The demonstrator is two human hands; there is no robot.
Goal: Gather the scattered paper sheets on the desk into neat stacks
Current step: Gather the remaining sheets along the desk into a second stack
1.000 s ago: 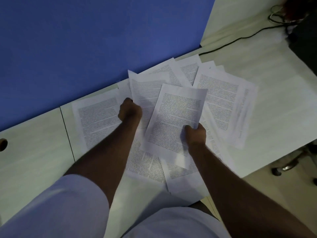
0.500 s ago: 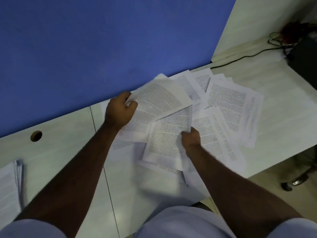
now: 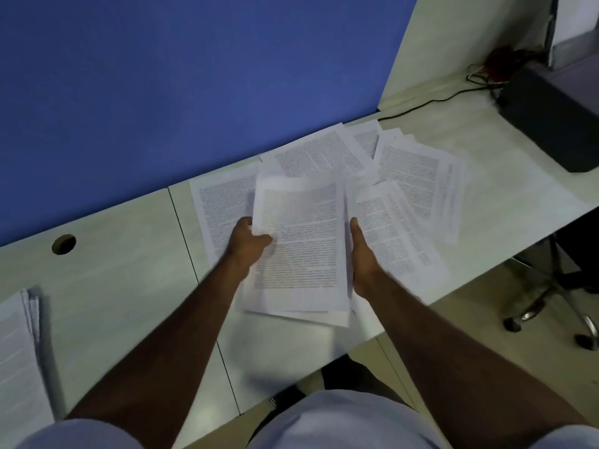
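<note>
Blue partition (image 3: 194,85) backs the pale desk (image 3: 113,286), and loose printed sheets lie fanned along its foot. We have a small bundle of sheets (image 3: 298,247) lifted in front of us, one hand on each long edge. Our left hand (image 3: 248,246) pinches the left edge, thumb on the printed face and fingers underneath. Our right hand (image 3: 363,257) lies flat against the right edge with its fingers fairly straight; we can't tell whether any of them hook underneath. The hands sit apart, with the bundle between them.

The bundle isn't square yet: lower pages stick out at the bottom and bottom right. The step in hand looks like jogging it true.

- Loosen the left pinch a bit so the pages can slide.
- Stand the bundle on its short edge on bare desk and tap, then turn it and tap the long edge.
- Keep the right palm flat as the fence.

Scattered sheets still to collect: one (image 3: 220,202) lies left of the bundle, one (image 3: 321,153) by the partition, and an overlapped fan (image 3: 418,176) sits to the right. A finished stack (image 3: 19,351) sits at the far left, well apart. A dark box (image 3: 551,121) and cable (image 3: 437,100) sit at the far right, out of the way.
</note>
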